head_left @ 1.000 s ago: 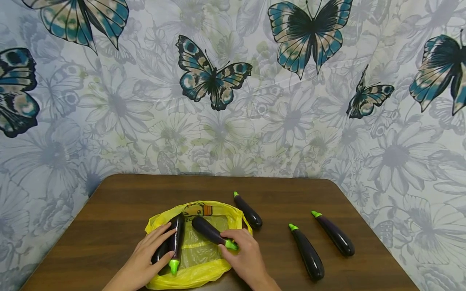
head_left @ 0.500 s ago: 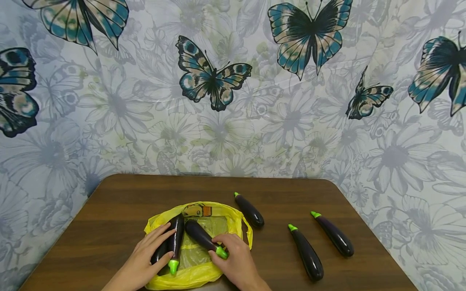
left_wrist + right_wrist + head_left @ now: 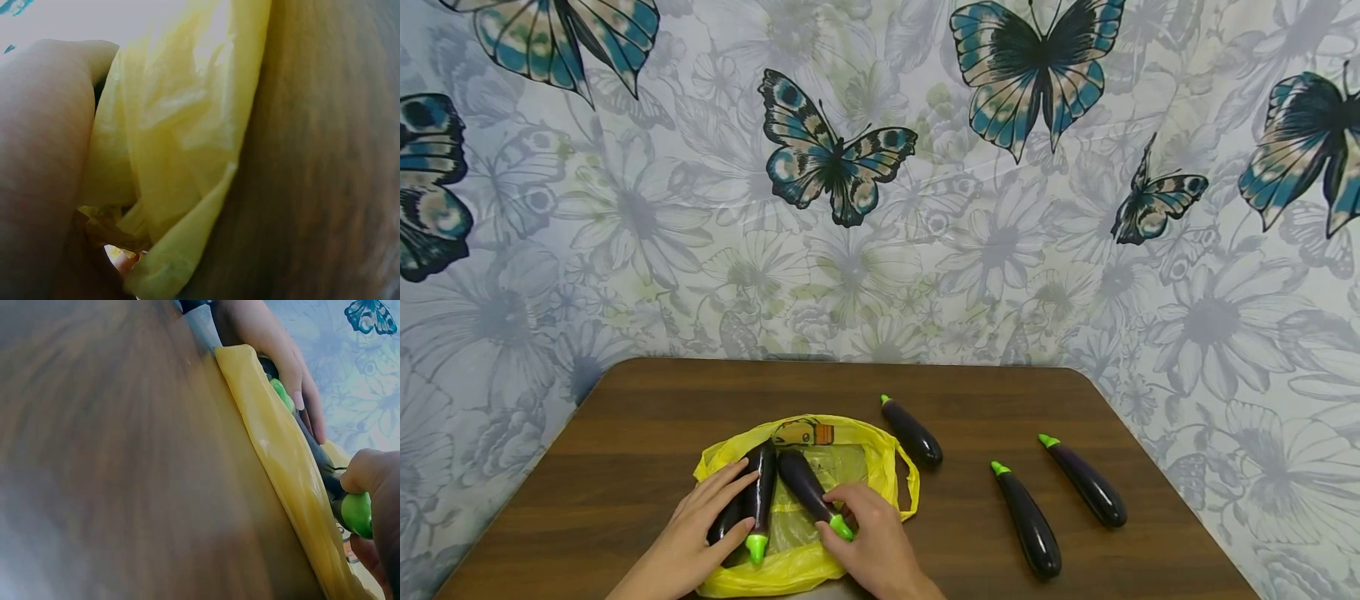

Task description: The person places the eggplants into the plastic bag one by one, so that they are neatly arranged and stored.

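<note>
A yellow plastic bag (image 3: 805,575) lies spread on the table with its mouth wide. Two dark eggplants lie side by side at its left; the nearer-centre eggplant (image 3: 763,492) shows its green stem, the other is mostly covered by my left hand (image 3: 696,517), whose extended fingers and thumb rest over them. My right hand (image 3: 872,537) pinches a third eggplant (image 3: 801,479) near its green stem, thumb on one side and fingers on the other. This eggplant slants beside the other two, inside the bag. In the right wrist view the thumb presses by the green stem (image 3: 357,514).
Outside the bag, one eggplant (image 3: 912,433) lies at its right rear. Two more eggplants, one nearer (image 3: 1028,525) and one farther (image 3: 1084,483), lie at the right of the brown wooden table (image 3: 647,400). Behind stands butterfly-patterned wallpaper (image 3: 865,283).
My right hand has shifted left with its eggplant, bringing it up beside the other two and turning it more upright in view. My left hand stays in place.
</note>
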Available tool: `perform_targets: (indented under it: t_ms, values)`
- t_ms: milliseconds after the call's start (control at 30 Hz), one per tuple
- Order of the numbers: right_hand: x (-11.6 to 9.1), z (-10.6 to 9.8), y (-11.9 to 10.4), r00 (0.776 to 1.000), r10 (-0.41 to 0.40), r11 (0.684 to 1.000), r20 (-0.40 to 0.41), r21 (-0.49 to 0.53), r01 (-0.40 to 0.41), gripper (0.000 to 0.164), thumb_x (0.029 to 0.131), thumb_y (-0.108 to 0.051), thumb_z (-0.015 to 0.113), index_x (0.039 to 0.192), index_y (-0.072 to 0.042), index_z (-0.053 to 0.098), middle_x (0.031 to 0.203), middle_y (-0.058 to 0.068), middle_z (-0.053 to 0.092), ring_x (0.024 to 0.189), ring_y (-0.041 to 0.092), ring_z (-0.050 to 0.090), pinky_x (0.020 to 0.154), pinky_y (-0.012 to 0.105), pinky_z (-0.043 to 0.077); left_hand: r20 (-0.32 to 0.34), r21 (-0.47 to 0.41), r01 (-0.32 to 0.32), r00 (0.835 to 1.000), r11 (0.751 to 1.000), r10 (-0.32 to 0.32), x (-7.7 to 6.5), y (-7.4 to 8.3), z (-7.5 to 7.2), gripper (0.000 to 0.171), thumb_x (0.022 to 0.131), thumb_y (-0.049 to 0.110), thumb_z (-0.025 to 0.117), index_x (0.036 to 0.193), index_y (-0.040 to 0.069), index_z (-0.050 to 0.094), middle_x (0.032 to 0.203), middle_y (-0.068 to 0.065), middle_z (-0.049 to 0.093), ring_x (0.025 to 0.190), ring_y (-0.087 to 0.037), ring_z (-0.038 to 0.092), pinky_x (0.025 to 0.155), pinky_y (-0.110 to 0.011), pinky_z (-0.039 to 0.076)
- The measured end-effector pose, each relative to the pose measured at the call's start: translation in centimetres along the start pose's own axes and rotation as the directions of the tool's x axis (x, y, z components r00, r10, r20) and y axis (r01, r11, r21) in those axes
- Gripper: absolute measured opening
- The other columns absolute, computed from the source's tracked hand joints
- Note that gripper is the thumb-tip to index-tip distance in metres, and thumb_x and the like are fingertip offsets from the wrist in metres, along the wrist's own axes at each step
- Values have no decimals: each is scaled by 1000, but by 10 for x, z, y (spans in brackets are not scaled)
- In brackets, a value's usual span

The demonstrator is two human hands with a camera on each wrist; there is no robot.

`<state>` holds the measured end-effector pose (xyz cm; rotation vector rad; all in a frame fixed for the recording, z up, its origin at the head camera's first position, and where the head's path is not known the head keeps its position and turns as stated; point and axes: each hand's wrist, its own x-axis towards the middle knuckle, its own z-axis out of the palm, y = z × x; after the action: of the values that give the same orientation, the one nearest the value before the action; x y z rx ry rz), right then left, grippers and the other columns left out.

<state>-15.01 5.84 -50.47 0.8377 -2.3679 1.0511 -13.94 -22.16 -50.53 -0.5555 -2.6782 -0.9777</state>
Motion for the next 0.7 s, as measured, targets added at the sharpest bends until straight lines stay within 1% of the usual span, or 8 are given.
perform_targets:
  t_ms: [100, 233, 333, 500, 567, 700]
  values:
    - [0, 3, -2, 1000, -22, 1000, 18, 14, 22, 31, 85, -13, 85, 112, -18, 70, 102, -6, 68, 80, 0, 57, 71, 8, 47, -3, 4, -1, 1000, 1000, 1, 0, 0, 0, 54, 99, 34, 71, 149, 22, 57, 158, -10, 47, 141, -38, 43, 96, -75, 39]
    - [-1, 6, -6, 998, -27, 998, 54, 50, 24, 31, 87, -15, 83, 115, -19, 70, 112, -6, 68, 89, 0, 61, 75, 10, 51, 7, 1, 14, 1000, 1000, -14, -1, 0, 0, 54, 99, 35, 70, 150, 24, 56, 158, -10, 47, 142, -40, 43, 97, -76, 38]
    - [-1, 9, -8, 996, -13, 996, 84, 84, 6, 29, 89, -16, 82, 115, -20, 70, 115, -8, 67, 96, 2, 63, 79, 13, 54, 12, -1, 23, 1000, 1000, -23, -1, 0, 0, 54, 99, 36, 70, 150, 25, 56, 158, -10, 46, 143, -40, 43, 97, -76, 37]
    - [-1, 14, -9, 993, 13, 994, 121, 107, -26, 28, 91, -18, 81, 116, -20, 71, 119, -9, 68, 107, 4, 65, 88, 19, 56, 14, -5, 27, 1000, 1000, -27, -1, 0, 0, 54, 99, 36, 70, 150, 26, 55, 158, -9, 47, 143, -40, 42, 97, -78, 36]
    - [-1, 15, -9, 990, 20, 992, 138, 121, -37, 27, 92, -19, 80, 118, -20, 71, 122, -7, 69, 110, 5, 65, 89, 20, 56, 11, -3, 23, 1000, 1000, -23, -1, 0, 1, 54, 99, 36, 71, 150, 26, 56, 158, -9, 47, 143, -40, 42, 97, -78, 36]
    - [0, 16, -9, 979, 47, 985, 196, 155, -79, 29, 95, -22, 77, 123, -20, 70, 129, -4, 67, 114, 7, 65, 90, 21, 56, 4, -1, 18, 1000, 1000, -18, -1, 0, 1, 54, 98, 35, 72, 149, 25, 56, 158, -9, 47, 142, -40, 43, 97, -77, 36]
